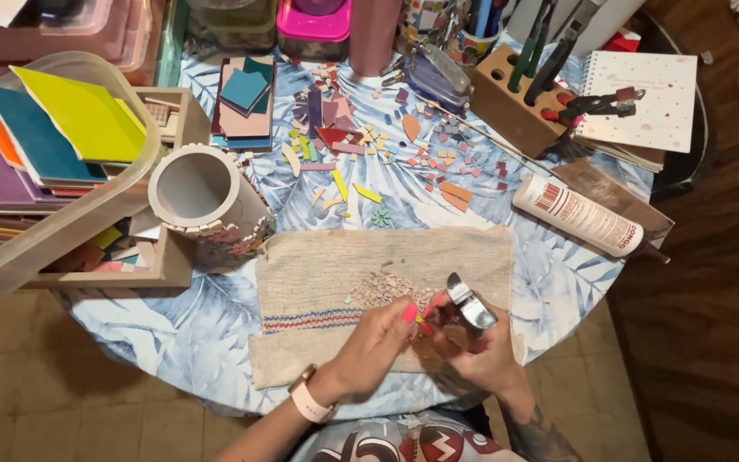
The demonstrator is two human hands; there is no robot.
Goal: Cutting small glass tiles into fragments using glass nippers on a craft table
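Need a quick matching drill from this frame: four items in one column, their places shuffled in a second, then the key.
Items
1. nippers
2. glue tube
3. vase
4. notebook

Places
A. lying on its side, left of the cloth
B. far right of the table, beside the tool block
C. in the right hand, over the cloth
D. lying right of the loose tile bits, past the cloth's top right corner

Pairs: 1-C, 2-D, 3-A, 4-B
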